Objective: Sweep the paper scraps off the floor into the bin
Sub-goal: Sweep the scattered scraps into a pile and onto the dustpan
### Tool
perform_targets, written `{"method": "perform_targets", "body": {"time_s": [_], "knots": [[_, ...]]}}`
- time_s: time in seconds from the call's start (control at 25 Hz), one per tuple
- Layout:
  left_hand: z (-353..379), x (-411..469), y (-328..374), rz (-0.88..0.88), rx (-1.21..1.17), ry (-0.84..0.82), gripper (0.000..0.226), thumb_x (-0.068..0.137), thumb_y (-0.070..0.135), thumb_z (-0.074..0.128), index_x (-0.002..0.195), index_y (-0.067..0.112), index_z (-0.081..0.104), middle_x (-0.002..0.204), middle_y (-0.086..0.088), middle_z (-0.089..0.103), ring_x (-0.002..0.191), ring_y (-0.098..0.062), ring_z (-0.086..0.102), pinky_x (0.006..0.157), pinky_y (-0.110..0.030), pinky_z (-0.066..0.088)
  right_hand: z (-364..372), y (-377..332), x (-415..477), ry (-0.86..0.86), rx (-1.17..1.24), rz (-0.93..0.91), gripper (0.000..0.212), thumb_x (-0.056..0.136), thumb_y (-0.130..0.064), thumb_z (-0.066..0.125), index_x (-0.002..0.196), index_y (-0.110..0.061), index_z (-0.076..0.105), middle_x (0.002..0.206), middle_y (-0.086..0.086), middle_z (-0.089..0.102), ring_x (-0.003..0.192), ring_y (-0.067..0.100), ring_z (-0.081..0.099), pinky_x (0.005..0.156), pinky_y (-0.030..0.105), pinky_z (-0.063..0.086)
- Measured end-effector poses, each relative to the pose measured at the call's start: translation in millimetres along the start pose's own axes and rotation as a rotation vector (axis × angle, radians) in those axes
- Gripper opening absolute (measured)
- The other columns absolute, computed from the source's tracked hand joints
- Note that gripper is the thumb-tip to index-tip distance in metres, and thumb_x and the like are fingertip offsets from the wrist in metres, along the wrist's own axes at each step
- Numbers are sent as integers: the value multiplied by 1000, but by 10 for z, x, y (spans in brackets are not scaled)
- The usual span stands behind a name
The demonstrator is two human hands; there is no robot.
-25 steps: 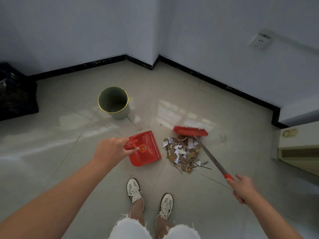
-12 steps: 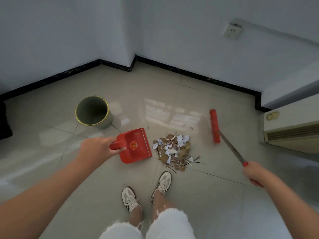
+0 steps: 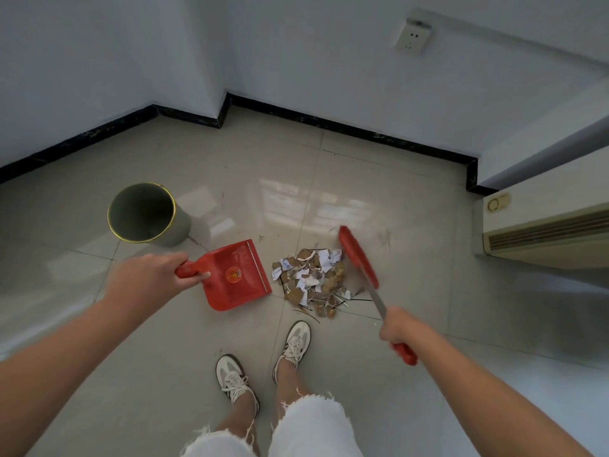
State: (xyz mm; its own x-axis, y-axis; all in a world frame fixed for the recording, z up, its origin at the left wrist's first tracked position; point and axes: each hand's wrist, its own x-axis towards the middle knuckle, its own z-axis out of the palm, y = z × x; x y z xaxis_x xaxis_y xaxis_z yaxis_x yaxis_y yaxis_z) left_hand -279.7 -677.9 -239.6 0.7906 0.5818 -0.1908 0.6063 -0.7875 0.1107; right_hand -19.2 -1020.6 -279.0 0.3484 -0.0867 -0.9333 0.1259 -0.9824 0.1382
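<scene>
A pile of white and brown paper scraps (image 3: pixel 311 281) lies on the tiled floor in front of my feet. My left hand (image 3: pixel 150 281) grips the handle of a red dustpan (image 3: pixel 235 275), which rests on the floor with its open edge just left of the pile. My right hand (image 3: pixel 397 328) holds the handle of a red broom (image 3: pixel 358 257); the broom head stands against the pile's right side. A grey-green round bin (image 3: pixel 145 213) with a yellow rim stands open on the floor, behind and left of the dustpan.
White walls with a black skirting (image 3: pixel 346 127) close off the corner behind. A beige floor-standing unit (image 3: pixel 540 225) stands at the right. A wall socket (image 3: pixel 412 37) sits high on the back wall. My two feet in white trainers (image 3: pixel 263 364) stand just below the pile.
The broom head swung from behind the pile out to the right, then came back in against the pile's right side. My right hand moved inward and slid down the handle. The dustpan stayed put.
</scene>
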Motion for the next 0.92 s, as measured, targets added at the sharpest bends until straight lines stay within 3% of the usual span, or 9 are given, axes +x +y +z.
{"method": "perform_targets", "body": {"time_s": [0.08, 0.2, 0.4, 0.52, 0.6, 0.76, 0.92], "knots": [[-10, -32, -22, 44, -10, 4, 61, 69, 76, 39, 50, 18, 37, 43, 7, 27, 37, -20, 28, 42, -19, 23, 231, 71, -66, 6, 80, -17, 12, 84, -2, 37, 81, -2, 49, 55, 13, 53, 33, 19, 43, 36, 19, 38], [-26, -48, -113, 112, -22, -2, 60, 70, 79, 35, 51, 21, 33, 41, 5, 32, 36, -21, 31, 42, -18, 24, 211, 364, -109, 128, 204, -42, 27, 82, -4, 37, 101, -2, 56, 49, 12, 49, 32, 18, 41, 44, 27, 37], [-46, -38, -255, 168, -28, -6, 75, 76, 84, 24, 52, 15, 42, 40, 6, 30, 36, -20, 28, 41, -18, 21, 81, 1088, -244, 219, 279, 51, 21, 86, -2, 42, 104, -10, 50, 47, 12, 50, 32, 21, 46, 35, 24, 40], [-18, 15, -210, 196, -8, -15, 72, 74, 84, 27, 52, 17, 42, 40, 5, 32, 37, -21, 30, 41, -19, 23, 121, 1107, -185, 163, 294, 178, 16, 87, -1, 40, 80, 2, 55, 37, 11, 50, 27, 21, 46, 40, 24, 41], [25, 73, -207, 209, 15, -24, 70, 73, 84, 28, 53, 19, 42, 41, 3, 39, 38, -22, 36, 40, -21, 25, 169, 988, -60, 72, 305, 219, 32, 87, 1, 39, 57, -1, 48, 31, 8, 45, 24, 19, 41, 41, 21, 37], [13, 202, -232, 264, -2, -33, 52, 73, 75, 39, 55, 27, 29, 42, 5, 27, 39, -22, 29, 40, -22, 21, 520, 463, 41, -68, 522, 213, 35, 90, 4, 41, 57, -7, 39, 31, 3, 39, 20, 11, 35, 32, 10, 29], [-3, 271, -482, 297, -22, -81, 48, 74, 72, 42, 57, 29, 27, 43, 6, 24, 40, -21, 27, 41, -21, 21, 843, -231, -124, -65, 667, 170, 34, 86, 6, 42, 55, -7, 39, 31, 3, 39, 21, 13, 35, 36, 11, 28]]}}
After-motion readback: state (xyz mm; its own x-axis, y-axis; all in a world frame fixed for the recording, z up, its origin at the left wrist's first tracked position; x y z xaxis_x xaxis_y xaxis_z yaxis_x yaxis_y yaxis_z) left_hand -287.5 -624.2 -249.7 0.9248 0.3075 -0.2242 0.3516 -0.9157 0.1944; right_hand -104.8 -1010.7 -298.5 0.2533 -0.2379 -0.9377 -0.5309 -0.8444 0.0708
